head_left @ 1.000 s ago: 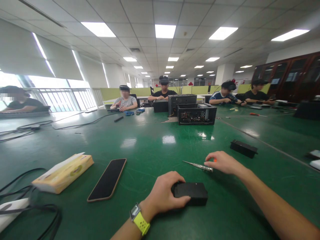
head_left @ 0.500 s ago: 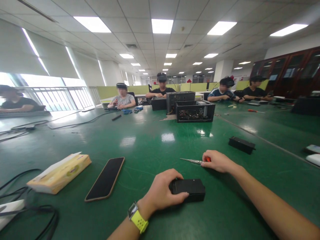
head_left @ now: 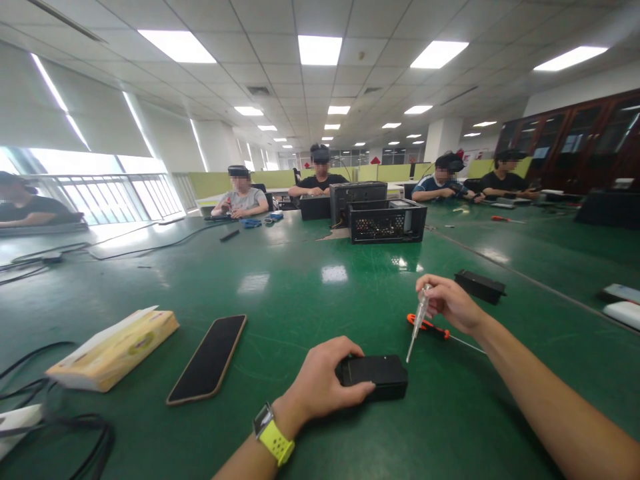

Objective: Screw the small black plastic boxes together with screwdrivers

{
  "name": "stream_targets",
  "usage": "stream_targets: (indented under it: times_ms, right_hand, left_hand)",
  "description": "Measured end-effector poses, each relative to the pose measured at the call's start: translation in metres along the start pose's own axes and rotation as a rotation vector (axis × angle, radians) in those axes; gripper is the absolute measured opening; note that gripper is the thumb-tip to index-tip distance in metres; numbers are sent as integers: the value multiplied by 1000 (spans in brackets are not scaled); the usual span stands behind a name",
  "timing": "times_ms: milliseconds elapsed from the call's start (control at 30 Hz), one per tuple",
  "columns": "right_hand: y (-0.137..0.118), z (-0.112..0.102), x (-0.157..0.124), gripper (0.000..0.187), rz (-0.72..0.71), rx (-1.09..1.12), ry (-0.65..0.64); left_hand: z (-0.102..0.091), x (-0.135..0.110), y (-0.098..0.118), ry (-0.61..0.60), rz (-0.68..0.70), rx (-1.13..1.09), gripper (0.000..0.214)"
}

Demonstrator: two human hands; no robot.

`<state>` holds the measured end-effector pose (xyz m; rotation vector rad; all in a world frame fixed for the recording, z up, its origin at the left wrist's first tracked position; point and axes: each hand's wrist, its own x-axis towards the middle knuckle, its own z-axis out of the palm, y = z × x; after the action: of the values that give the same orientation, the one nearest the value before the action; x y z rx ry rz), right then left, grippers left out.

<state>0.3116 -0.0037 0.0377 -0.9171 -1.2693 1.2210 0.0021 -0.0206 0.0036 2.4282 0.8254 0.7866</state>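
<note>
Black box point(head_left: 383, 375) lies flat; clear-handled screwdriver point(head_left: 419, 320) tilts tip-down beside it.

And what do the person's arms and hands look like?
The left hand and right hand wear no gloves. The left arm has a squarish, dark-faced watch on a bright yellow-green strap with holes. No sleeves show, and the right arm is bare.
</note>
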Motion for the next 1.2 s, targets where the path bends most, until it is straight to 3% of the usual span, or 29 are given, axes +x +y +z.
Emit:
stream_targets:
  times_ms: [233,467,1200]
  right_hand:
    - [1,10,-3,7,-17,-66,-38]
    - [0,6,-2,7,-40,-71,10]
    - [3,4,-3,8,-48,-57,-21]
  left_hand:
    - [0,1,0,-8,1,2,31]
    - [1,0,-2,-4,10,10,32]
    - [0,0,0,-10,4,12,31]
